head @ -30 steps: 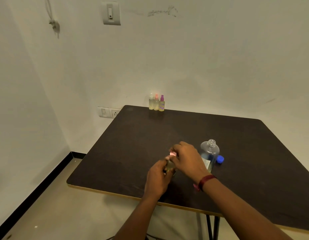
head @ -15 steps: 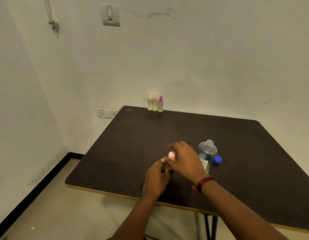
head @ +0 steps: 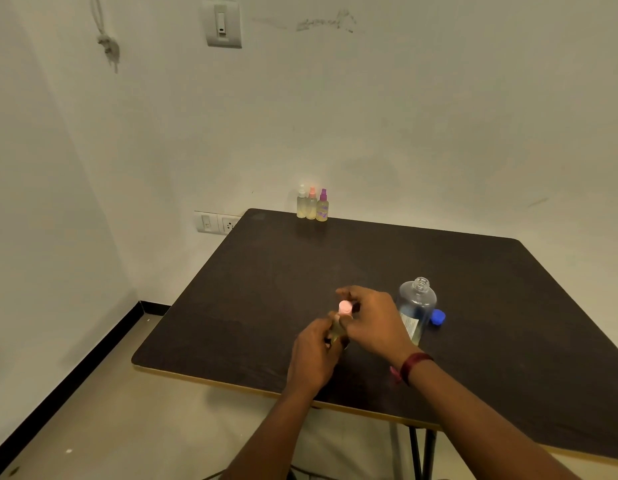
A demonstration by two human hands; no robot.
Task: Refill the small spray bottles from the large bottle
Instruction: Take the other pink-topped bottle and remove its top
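Note:
A small spray bottle [head: 336, 330] with yellowish liquid stands near the table's front, gripped around its body by my left hand [head: 314, 355]. My right hand [head: 373, 318] pinches its pink spray top [head: 344, 308] from the right. Just behind my right hand stands the large clear bottle [head: 417, 306], uncapped and upright, low on liquid. Its blue cap [head: 438, 317] lies on the table to its right. Three more small spray bottles [head: 312, 205], with white, pink and purple tops, stand in a row at the table's far edge.
The dark table [head: 474, 289] has a light wooden front edge close to my arms. White walls stand behind and to the left, with a wall socket [head: 216, 222] beside the table's far left corner. Bare floor [head: 93, 410] lies to the left.
The pink top now shows more above my fingers; my right hand has shifted around it while my left hand keeps hold of the bottle. The view has shifted slightly.

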